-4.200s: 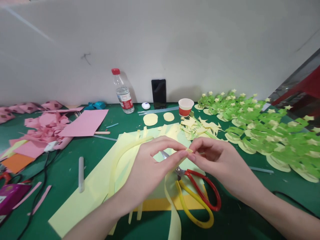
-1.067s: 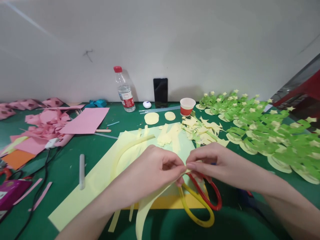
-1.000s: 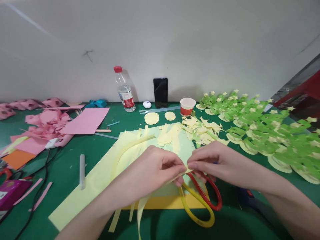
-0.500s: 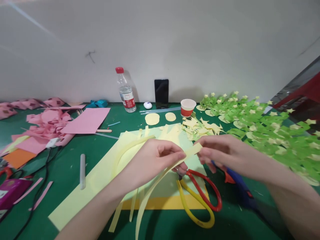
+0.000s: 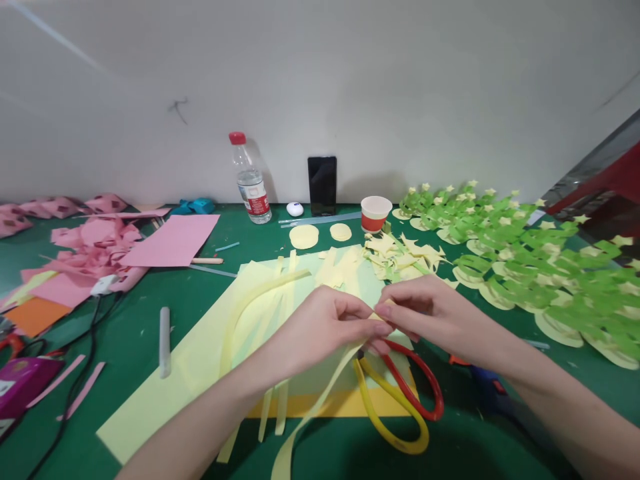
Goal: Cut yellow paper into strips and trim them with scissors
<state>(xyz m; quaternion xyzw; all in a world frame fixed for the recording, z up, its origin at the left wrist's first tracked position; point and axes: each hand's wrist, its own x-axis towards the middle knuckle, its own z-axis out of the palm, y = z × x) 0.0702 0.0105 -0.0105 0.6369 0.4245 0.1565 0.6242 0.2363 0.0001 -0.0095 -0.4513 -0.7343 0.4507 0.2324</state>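
Note:
My left hand (image 5: 325, 330) and my right hand (image 5: 427, 313) meet above the yellow sheets, both pinching the end of a long pale yellow paper strip (image 5: 313, 413). The strip hangs down from my fingers towards the near table edge. Just below my hands lie scissors (image 5: 400, 400) with one red and one yellow handle, resting on a large pale yellow paper sheet (image 5: 190, 373). A curved yellow strip (image 5: 240, 313) lies on that sheet to the left of my left hand.
Green paper trees with yellow stars (image 5: 525, 260) fill the right side. Yellow scraps (image 5: 400, 257), a red-and-white cup (image 5: 375, 213), two yellow discs (image 5: 305, 235), a water bottle (image 5: 249, 179) and a phone (image 5: 322, 185) stand at the back. Pink paper (image 5: 170, 241) and cables (image 5: 75, 360) lie left. A blue glue gun (image 5: 485, 383) lies right.
My hands briefly moved apart with the strip's end sticking out between them, then came together again and pinched it. The strip's hanging tail has swung slightly.

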